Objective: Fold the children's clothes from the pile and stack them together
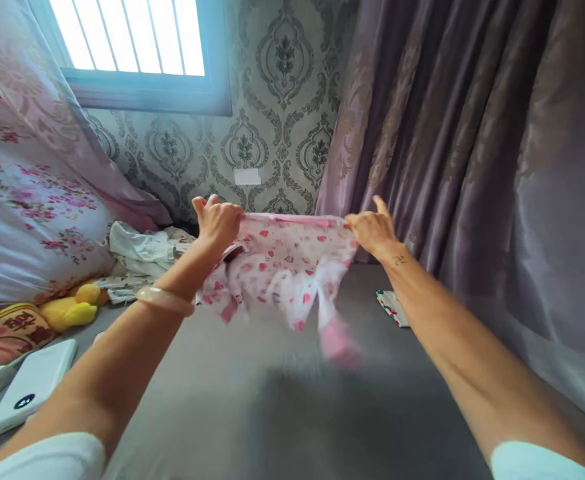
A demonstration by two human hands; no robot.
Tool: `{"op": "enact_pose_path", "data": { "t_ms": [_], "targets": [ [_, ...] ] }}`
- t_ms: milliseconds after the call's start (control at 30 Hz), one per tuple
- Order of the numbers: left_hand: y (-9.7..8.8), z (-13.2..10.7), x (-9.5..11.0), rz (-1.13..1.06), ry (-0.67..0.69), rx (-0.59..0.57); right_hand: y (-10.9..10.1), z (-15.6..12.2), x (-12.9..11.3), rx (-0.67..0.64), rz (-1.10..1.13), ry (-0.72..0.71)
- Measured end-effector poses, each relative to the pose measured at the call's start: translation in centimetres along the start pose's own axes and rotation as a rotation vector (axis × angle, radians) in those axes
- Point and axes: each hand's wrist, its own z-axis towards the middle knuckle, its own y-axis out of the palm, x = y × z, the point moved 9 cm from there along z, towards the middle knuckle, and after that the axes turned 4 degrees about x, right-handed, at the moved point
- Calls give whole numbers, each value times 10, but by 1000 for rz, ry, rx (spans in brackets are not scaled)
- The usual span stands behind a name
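No text readable (characters on yellow cushion (18, 323) unclear)

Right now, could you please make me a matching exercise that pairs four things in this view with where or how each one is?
1. Printed garment
2. Bangle
3. Window
4. Plush toy

A. Bright, with bars across it
B. Around the left forearm
C. Yellow, lying at the picture's left side
D. Held up between the left hand and the right hand

Pairs: 1-D, 2-B, 3-A, 4-C
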Motion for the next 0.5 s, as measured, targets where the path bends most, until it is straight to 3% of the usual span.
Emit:
{"op": "enact_pose_path", "data": {
  "t_ms": [100,200,333,500],
  "targets": [
    [18,3,6,272,218,95,17,4,5,95,-304,-56],
    [16,9,-3,307,198,103,15,4,11,87,-399,-89],
    [5,9,-4,210,164,88,-1,0,15,92,-324,-101],
    [-2,-1,7,66,132,74,-9,-7,25,35,-64,1]
  ]
}}
